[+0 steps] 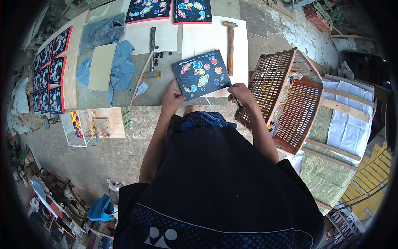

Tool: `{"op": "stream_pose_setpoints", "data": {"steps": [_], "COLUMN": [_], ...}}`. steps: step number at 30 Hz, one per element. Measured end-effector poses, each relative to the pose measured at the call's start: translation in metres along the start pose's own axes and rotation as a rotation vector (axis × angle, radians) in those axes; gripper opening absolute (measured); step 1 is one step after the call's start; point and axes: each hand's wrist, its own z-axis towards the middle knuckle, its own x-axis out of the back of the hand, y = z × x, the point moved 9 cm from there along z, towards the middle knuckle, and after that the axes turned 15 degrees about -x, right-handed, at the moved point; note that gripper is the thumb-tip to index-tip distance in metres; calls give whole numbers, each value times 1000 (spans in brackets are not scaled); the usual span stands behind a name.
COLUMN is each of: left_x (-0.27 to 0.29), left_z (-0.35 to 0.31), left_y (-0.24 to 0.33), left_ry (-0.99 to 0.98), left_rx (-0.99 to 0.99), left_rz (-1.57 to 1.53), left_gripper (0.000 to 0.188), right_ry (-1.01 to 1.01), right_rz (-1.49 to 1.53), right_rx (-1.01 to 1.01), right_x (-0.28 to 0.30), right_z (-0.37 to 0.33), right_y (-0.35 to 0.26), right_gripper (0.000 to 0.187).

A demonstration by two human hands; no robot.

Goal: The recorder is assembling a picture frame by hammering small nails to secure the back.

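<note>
A dark square board printed with colourful planets and a rocket lies tilted at the near edge of the worktable. My left hand grips its lower left edge, thumb and forefinger around the side. At the lower right corner, my right hand is closed on a thin dark tool; its exact kind is hard to make out. Beyond the board lie a hammer with a wooden handle and a mallet with a dark grip. Several small black pieces are scattered beside the mallet.
A brown plastic crate leans on its side at my right. More planet boards stand in rows at far left, others at the back. A blue cloth and a white basket of coloured beads are to the left.
</note>
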Motion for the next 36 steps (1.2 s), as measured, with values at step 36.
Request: {"op": "stream_pose_setpoints", "data": {"steps": [36], "left_x": [3], "left_z": [-2], "left_y": [8], "left_ry": [33], "left_rx": [26], "left_rz": [18], "left_gripper": [93], "right_ry": [612], "right_rz": [-835], "right_rx": [487], "right_x": [14], "right_z": [-31], "right_y": [-21], "right_gripper": [27]}}
